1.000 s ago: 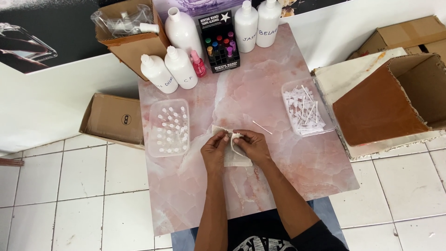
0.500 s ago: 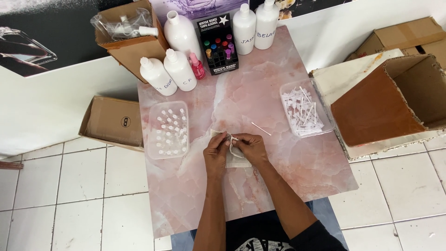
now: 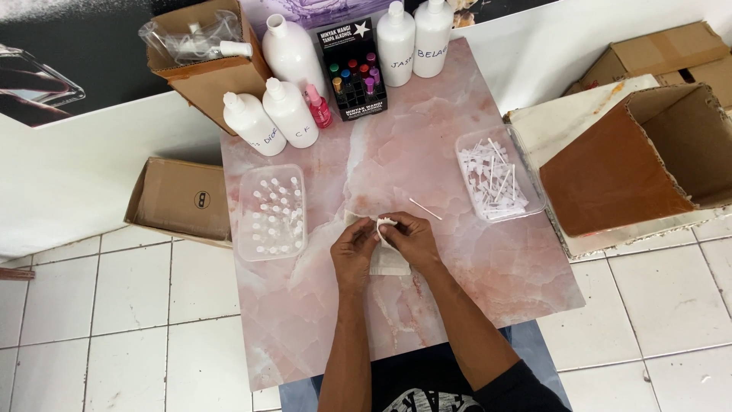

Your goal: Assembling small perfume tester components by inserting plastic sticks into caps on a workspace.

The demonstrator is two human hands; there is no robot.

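While both hands meet over the middle of the pink marble table, the scene reads like this, biggest thing first:

Table: pink marble table (image 3: 473,305), the landmark for all that follows, standing on white floor tiles.
Open box: large brown cardboard box (image 3: 633,168) tipped on its side, just off the table's right edge.
Flat box: closed cardboard box (image 3: 179,198) on the floor, against the table's left edge.
Bottles: white plastic bottles (image 3: 290,111) grouped at the table's far-left corner, two more at the far edge.
Black rack: black box of small coloured vials (image 3: 352,72) at the far edge, between the bottle groups.
Left tray: clear tray of small white-capped vials (image 3: 271,212) on the table's left side.
Right tray: clear tray of white sticks (image 3: 494,179) on the table's right side.
Cloth: white cloth (image 3: 389,259) flat at the table's centre, under the hands.
Left hand: left hand (image 3: 353,248) fingers curled together, pinching a small white piece (image 3: 383,223) above the cloth.
Right hand: right hand (image 3: 412,238) fingertips closed on the same white piece, touching the left.
Loose stick: single white stick (image 3: 425,208) lying on the table just beyond the right hand.
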